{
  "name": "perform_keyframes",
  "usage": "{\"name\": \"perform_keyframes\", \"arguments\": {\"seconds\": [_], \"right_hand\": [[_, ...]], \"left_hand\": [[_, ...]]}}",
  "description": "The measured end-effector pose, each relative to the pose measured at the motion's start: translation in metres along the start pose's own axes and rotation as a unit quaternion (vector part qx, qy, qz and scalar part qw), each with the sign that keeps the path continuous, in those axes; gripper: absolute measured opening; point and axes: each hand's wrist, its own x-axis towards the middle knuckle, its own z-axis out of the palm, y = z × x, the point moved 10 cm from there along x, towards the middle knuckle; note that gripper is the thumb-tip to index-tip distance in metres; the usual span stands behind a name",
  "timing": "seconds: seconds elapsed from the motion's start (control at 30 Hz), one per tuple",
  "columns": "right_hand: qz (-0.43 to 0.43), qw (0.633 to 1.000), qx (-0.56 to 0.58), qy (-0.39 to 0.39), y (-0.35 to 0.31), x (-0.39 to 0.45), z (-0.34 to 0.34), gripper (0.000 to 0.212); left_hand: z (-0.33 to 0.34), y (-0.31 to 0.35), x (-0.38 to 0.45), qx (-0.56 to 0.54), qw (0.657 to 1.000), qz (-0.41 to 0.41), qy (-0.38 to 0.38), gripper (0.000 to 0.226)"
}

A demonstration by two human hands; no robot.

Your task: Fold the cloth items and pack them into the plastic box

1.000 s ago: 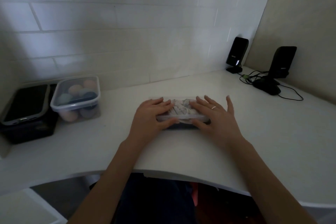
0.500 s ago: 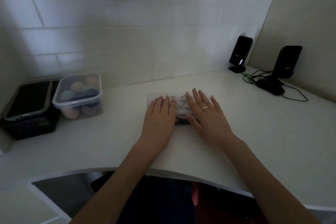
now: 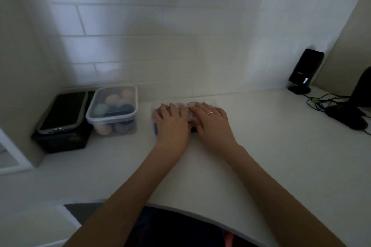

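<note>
A clear plastic box [image 3: 213,103] with a lid lies on the white desk [image 3: 261,146], near the tiled wall. Pale patterned cloth [image 3: 190,115] shows through the lid in the gap between my hands. My left hand [image 3: 172,124] lies flat on the left half of the lid, fingers stretched out. My right hand [image 3: 212,124], wearing a ring, lies flat on the right half in the same way. Neither hand curls around the box. Most of the box is hidden under my palms.
A second clear lidded box [image 3: 113,110] with coloured rolled items stands just left of my hands. Beside it is a black container [image 3: 62,122]. Two black speakers [image 3: 305,70] [image 3: 359,98] and cables [image 3: 321,102] sit at the right. The desk's curved front edge [image 3: 200,212] is close to me.
The box has slid away from me toward the wall under my hands. My fingers went from gripping its front edge to lying flat on the lid.
</note>
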Motion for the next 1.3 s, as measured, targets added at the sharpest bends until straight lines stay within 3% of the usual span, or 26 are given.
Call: {"name": "perform_keyframes", "arguments": {"seconds": [0.2,0.47,0.53,0.67,0.9,1.13,1.23,1.3], "right_hand": [[-0.025,0.999,-0.003,0.022,-0.012,0.039,0.018,0.048],[-0.029,0.999,0.002,0.034,-0.017,0.083,0.045,0.052],[-0.044,0.998,-0.007,0.055,-0.017,0.088,0.047,0.047],[-0.070,0.992,-0.020,0.102,-0.014,0.088,0.051,0.037],[-0.077,0.990,-0.045,0.108,-0.013,0.086,0.050,0.044],[-0.040,0.996,0.026,0.080,-0.004,0.087,0.054,0.043],[-0.027,0.991,0.082,0.104,-0.005,0.070,0.040,0.045],[-0.002,0.980,0.145,0.138,0.009,0.069,0.020,0.042]], "left_hand": [[0.015,-0.037,0.030,0.033,0.995,-0.058,0.068,0.050],[0.030,-0.061,0.067,0.011,0.996,-0.062,0.066,0.050],[0.035,-0.063,0.074,-0.043,0.997,-0.045,0.052,0.052],[0.037,-0.066,0.076,-0.008,0.997,-0.028,0.075,0.046],[0.030,-0.068,0.077,-0.074,0.993,0.005,0.094,0.053],[0.029,-0.068,0.078,-0.131,0.989,0.006,0.068,0.052],[0.019,-0.065,0.067,-0.156,0.986,0.011,0.060,0.053],[0.002,-0.062,0.065,-0.240,0.968,0.016,0.075,0.048]]}}
